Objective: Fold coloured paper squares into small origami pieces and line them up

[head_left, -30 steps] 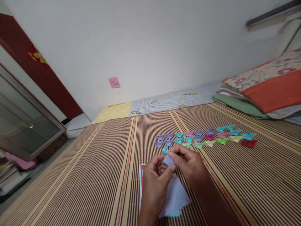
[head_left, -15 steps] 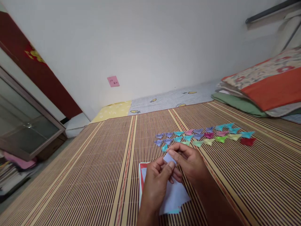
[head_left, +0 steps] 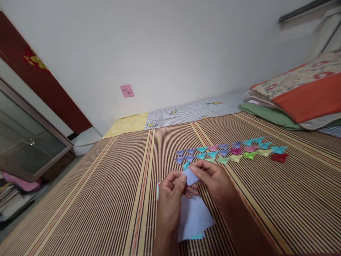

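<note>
Both of my hands pinch a small pale lilac paper piece (head_left: 190,176) just above a striped bamboo mat (head_left: 112,192). My left hand (head_left: 170,199) grips its left edge, my right hand (head_left: 214,183) its right side. Under my hands lies a stack of paper sheets (head_left: 195,218), lilac on top with teal and red edges showing. Beyond my fingers, several small folded paper shapes (head_left: 229,151) in purple, teal, pink, green, yellow and red lie in rows on the mat.
Folded bedding and a patterned orange pillow (head_left: 301,96) sit at the right. A pink note (head_left: 126,90) sticks to the white wall. A glass-fronted cabinet (head_left: 26,142) stands at the left past the mat's edge, with clutter on the floor below it.
My fingers have shifted on the lilac piece, the left thumb moving up to its edge. The view has tilted down slightly; the folded shapes have not moved.
</note>
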`<state>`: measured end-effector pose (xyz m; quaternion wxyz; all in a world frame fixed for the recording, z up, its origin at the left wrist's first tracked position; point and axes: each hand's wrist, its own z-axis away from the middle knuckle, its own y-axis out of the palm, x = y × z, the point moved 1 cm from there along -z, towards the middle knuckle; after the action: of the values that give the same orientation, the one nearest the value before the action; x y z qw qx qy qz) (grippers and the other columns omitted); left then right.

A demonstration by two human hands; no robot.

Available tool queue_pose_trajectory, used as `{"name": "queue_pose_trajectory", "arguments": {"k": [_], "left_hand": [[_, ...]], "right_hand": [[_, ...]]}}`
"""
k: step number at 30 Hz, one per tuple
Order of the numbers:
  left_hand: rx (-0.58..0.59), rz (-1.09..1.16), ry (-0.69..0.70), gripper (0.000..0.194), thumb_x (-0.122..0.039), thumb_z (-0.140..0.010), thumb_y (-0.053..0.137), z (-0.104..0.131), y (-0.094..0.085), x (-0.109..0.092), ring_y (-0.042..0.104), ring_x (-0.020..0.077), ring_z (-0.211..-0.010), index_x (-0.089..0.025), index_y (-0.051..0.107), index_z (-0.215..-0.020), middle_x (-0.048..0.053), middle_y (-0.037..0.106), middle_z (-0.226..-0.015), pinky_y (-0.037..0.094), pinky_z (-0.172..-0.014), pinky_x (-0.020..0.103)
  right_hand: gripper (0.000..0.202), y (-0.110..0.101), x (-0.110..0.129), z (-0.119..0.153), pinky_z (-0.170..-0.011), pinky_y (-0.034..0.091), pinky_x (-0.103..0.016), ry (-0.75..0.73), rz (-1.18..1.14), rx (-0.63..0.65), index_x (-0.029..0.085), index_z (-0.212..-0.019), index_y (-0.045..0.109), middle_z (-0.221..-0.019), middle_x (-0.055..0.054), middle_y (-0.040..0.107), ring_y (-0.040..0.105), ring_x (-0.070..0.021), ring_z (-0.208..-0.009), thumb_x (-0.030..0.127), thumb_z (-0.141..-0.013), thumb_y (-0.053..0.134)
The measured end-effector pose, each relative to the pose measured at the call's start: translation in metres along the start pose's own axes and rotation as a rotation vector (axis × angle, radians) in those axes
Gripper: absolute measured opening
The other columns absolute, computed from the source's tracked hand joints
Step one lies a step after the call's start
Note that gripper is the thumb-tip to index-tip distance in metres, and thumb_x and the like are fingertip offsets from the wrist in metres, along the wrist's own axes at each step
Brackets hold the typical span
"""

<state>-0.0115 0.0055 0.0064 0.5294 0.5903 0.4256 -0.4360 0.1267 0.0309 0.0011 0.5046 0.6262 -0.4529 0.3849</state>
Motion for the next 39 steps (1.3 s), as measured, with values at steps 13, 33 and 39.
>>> {"name": "queue_pose_trajectory", "arguments": {"k": [13,33,39], "left_hand": [[0.003,0.092,-0.109,0.041,-0.052,-0.08,0.081,-0.005,-0.002,0.006,0.048,0.0077,-0.045,-0.015,0.067,-0.07,-0.003,0.059,-0.05,0.032,-0.048,0.019],[-0.025,0.404,-0.14,0.034,-0.037,-0.069,0.093,-0.013,-0.009,0.01,0.05,0.0049,-0.051,-0.012,0.07,-0.077,-0.003,0.06,-0.06,0.038,-0.05,0.014],[-0.154,0.387,-0.121,0.038,-0.034,-0.059,0.098,-0.012,-0.007,0.007,0.049,0.0043,-0.05,-0.012,0.072,-0.077,-0.003,0.062,-0.061,0.039,-0.048,0.014]], "right_hand": [[0.025,0.002,-0.005,-0.001,-0.055,0.045,-0.025,0.048,0.066,0.081,0.018,-0.08,0.07,-0.064,0.002,0.063,0.056,-0.0132,-0.057,0.042,-0.086,0.074],[0.028,0.006,-0.003,-0.002,-0.057,0.045,-0.026,0.038,0.008,0.183,0.019,-0.079,0.066,-0.058,0.003,0.062,0.055,-0.0121,-0.055,0.046,-0.085,0.074],[0.017,0.004,-0.012,-0.002,-0.057,0.046,-0.026,0.033,0.016,0.158,0.018,-0.083,0.067,-0.058,0.003,0.064,0.058,-0.0123,-0.055,0.035,-0.085,0.072]]}}
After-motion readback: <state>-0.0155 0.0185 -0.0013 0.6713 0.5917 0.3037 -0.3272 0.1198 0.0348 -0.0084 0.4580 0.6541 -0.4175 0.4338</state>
